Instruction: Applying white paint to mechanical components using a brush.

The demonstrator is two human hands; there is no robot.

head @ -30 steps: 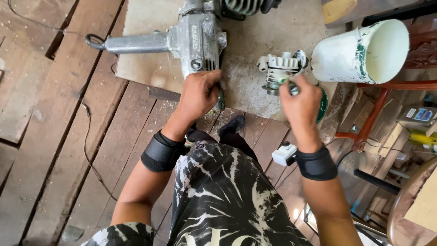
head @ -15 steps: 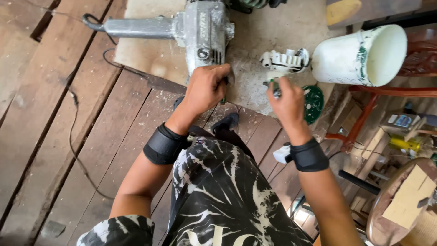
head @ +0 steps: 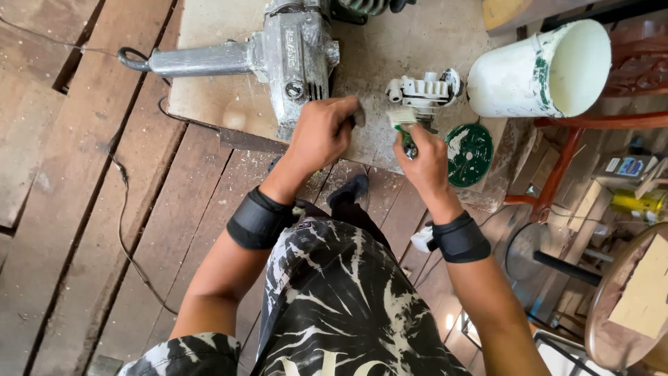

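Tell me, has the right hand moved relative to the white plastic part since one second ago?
No. The right hand holds a green-handled tool at the near side of the white plastic part, as before; only the camera shifted.

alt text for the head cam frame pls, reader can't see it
Seen from above, the left hand rests on a board beside a grey metal power tool, while the right hand holds a small green-handled tool against a white plastic part. A white bucket lies tipped nearby.

We see a workshop: worn plank floor [head: 83, 209], a grey power tool [head: 292, 56] upper centre, a paint-stained bucket [head: 536, 69] upper right.
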